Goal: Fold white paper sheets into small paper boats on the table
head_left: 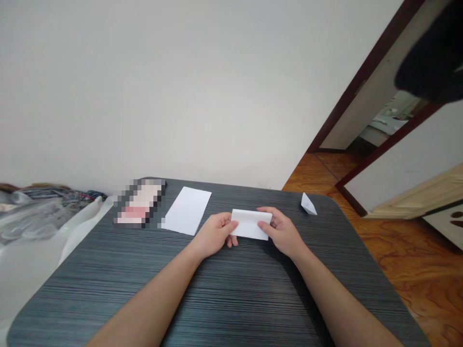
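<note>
Between my two hands is a small folded sheet of white paper (pixel 250 225), held just above the dark table (pixel 231 299). My left hand (pixel 217 233) pinches its left end, thumb on the near face and fingers behind. At the right end, my right hand (pixel 282 231) grips it the same way, its thumb pressed on the front. The paper looks doubled over along its upper edge. A flat white paper sheet (pixel 188 210) lies on the table left of my left hand. Beyond my right hand sits a small folded white paper shape (pixel 308 204).
A blurred-out rectangular item (pixel 141 202) lies at the table's back left. Clear plastic-covered goods (pixel 32 226) stand beyond the left edge. A white wall (pixel 202 96) rises behind the table; wooden floor (pixel 408 250) and a doorway are at right.
</note>
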The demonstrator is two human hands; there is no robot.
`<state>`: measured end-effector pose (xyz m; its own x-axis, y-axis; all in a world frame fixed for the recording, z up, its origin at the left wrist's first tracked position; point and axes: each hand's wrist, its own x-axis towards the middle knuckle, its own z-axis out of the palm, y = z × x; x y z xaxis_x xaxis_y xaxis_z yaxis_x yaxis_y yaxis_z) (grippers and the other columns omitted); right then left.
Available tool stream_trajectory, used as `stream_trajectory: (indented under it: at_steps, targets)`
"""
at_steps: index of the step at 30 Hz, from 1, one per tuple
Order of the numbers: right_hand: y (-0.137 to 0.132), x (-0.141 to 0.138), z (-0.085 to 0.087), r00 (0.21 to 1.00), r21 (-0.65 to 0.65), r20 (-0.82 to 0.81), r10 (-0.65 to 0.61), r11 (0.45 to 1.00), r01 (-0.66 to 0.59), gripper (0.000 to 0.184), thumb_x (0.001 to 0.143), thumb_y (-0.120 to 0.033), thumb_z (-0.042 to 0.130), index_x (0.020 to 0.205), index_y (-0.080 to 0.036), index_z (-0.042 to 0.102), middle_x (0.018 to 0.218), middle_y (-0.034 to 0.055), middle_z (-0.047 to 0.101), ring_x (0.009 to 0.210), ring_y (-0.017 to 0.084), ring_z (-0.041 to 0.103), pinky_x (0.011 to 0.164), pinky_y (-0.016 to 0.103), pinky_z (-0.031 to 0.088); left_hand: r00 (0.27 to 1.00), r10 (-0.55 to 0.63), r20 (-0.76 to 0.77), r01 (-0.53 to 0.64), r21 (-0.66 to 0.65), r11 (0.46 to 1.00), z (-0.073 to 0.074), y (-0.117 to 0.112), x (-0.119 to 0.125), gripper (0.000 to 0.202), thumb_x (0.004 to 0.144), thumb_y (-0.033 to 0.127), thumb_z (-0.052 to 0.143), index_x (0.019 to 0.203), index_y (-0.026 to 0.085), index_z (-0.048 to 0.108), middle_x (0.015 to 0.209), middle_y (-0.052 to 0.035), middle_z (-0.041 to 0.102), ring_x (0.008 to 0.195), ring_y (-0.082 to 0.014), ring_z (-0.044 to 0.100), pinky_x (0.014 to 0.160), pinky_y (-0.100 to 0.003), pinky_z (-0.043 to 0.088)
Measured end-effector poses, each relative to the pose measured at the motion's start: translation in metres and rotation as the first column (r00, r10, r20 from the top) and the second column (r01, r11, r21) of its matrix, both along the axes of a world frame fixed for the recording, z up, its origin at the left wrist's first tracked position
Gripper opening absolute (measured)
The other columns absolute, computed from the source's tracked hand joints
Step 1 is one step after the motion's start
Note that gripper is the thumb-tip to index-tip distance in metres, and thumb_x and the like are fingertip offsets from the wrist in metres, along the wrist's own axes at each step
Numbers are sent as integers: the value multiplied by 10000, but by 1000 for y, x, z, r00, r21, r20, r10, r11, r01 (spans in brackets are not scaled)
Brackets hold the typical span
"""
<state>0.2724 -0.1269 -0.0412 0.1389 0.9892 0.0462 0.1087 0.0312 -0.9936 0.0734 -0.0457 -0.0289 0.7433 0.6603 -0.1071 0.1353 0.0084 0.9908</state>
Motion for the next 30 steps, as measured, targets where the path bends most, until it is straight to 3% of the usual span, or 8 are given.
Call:
stream_trajectory:
  at_steps: [6, 10, 14, 21, 30]
  targets:
    - [0, 4, 0, 984, 24, 175, -17, 1000, 13, 391, 794, -283, 594, 1166, -210, 498, 902, 45, 605, 703, 155, 572, 589, 265, 457, 998, 30, -51, -27, 55, 998, 0, -3, 0, 266, 861, 378, 437, 840, 137, 546, 543, -12, 592, 437, -101, 508, 434, -192, 385]
    - [-1, 2, 12, 921, 104, 388, 31, 992, -77, 304, 809, -279, 583, 1104, -205, 579, 958, 66, 630, 868, 197, 587, 786, 338, 463, 992, -15, -128, 36, 167, 985, 4, -9, -1, 276, 864, 367, 419, 718, 155, 517, 531, -3, 585, 443, -106, 520, 443, -196, 384]
    - [-2, -4, 23, 836, 124, 540, 99, 973, -195, 239, 819, -277, 576, 1040, -210, 639, 960, 72, 649, 878, 209, 590, 783, 333, 453, 979, -30, -202, 86, 275, 958, 8, -12, -2, 290, 867, 342, 410, 665, 163, 515, 513, 12, 582, 445, -102, 513, 470, -197, 370]
    - [1, -10, 26, 775, 78, 626, 89, 981, -176, 165, 867, -271, 514, 828, -189, 652, 762, 38, 648, 701, 166, 587, 643, 275, 431, 970, -42, -238, 127, 355, 926, 9, -13, -3, 286, 871, 313, 401, 659, 170, 527, 516, 20, 582, 489, -110, 531, 523, -202, 368]
    - [3, -16, 31, 724, 119, 682, 102, 962, -247, 184, 884, -275, 491, 852, -204, 658, 798, 45, 662, 748, 175, 591, 691, 283, 425, 967, -51, -249, 151, 400, 904, 9, -13, -5, 296, 875, 309, 400, 627, 174, 491, 509, 22, 572, 487, -110, 534, 506, -199, 357]
